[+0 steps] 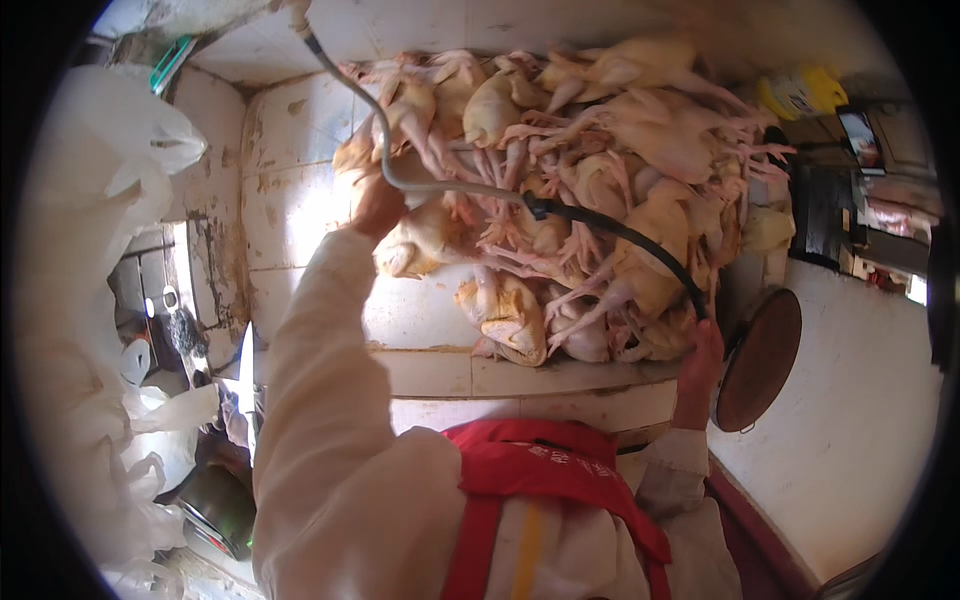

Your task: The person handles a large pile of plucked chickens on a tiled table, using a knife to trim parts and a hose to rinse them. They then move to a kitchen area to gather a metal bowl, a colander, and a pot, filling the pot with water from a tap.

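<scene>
My right hand [701, 360] grips the black end of a hose [637, 238] at the counter's right front. The hose continues as a grey, translucent length from a joint near the middle up to a fitting [298, 16] at the top. My left hand [379, 201] is at the left edge of a heap of plucked chickens [600, 180], against a chicken [352, 159] and beside the hose. Its fingers are partly hidden, so its hold is unclear. Whole chickens with feet attached lie across the white tiled counter [416, 311]. One chicken [510, 315] lies near the front.
A knife [247, 375] stands blade up at the left, near white plastic bags [97, 300]. On the right are a round brown lid or board [759, 360], a yellow container [802, 91] and a phone [861, 142]. A tiled ledge [540, 375] runs along the counter's front.
</scene>
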A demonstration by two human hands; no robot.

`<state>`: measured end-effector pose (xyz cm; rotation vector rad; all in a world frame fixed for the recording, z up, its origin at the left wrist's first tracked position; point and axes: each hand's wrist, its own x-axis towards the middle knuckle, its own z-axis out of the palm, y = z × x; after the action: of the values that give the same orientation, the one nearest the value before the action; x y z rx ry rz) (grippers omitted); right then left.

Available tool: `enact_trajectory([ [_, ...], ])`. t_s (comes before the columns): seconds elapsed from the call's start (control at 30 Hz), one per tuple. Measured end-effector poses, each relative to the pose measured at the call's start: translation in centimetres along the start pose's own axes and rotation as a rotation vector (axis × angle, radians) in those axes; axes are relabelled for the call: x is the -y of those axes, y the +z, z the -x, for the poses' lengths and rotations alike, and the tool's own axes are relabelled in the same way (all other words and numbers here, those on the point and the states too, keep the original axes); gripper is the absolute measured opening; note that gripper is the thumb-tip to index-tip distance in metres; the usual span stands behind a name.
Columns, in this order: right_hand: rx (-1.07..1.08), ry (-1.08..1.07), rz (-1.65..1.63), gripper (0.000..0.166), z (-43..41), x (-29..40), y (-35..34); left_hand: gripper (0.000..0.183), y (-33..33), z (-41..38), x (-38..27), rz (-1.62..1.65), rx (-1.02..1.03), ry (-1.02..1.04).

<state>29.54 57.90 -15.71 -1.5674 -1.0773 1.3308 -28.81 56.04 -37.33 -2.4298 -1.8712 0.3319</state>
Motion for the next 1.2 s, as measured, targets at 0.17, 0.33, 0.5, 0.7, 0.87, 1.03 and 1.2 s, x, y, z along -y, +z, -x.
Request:
enact_trajectory([
  [0.17, -0.004, -0.042, 0.141, 0.027, 0.0, -1.8, -0.3, 0.006, -10.2, 5.9, 2.6, 0.088, 0.137, 0.001],
  [0.33, 0.123, -0.079, 0.234, 0.022, 1.3, -2.0, 1.6, 0.015, -19.4, 10.2, 5.8, 0.444, 0.173, -0.157],
  [0.5, 0.447, -0.212, 0.45, 0.026, 4.9, -3.2, 2.7, 0.026, -26.7, 10.1, 5.9, 0.529, -0.151, -0.346],
  [0.7, 0.753, -0.398, 0.571, 0.03, 8.6, -5.0, 4.5, 0.023, -42.9, 1.2, 0.7, 0.559, -0.367, -0.267],
  [0.87, 0.749, -0.378, 0.552, 0.026, 9.6, -7.2, 4.7, 0.026, -53.0, -9.3, -7.4, 0.541, -0.699, -0.049],
  [1.03, 0.076, -0.227, 0.303, 0.018, 10.4, -4.6, 1.0, 0.024, -55.8, -18.4, -17.0, 0.628, -0.996, 0.189],
  [1.2, -0.939, -0.136, 0.24, 0.01, 10.9, -9.0, -13.9, 0.021, -53.7, -25.5, -25.0, 1.125, -0.928, 0.15],
])
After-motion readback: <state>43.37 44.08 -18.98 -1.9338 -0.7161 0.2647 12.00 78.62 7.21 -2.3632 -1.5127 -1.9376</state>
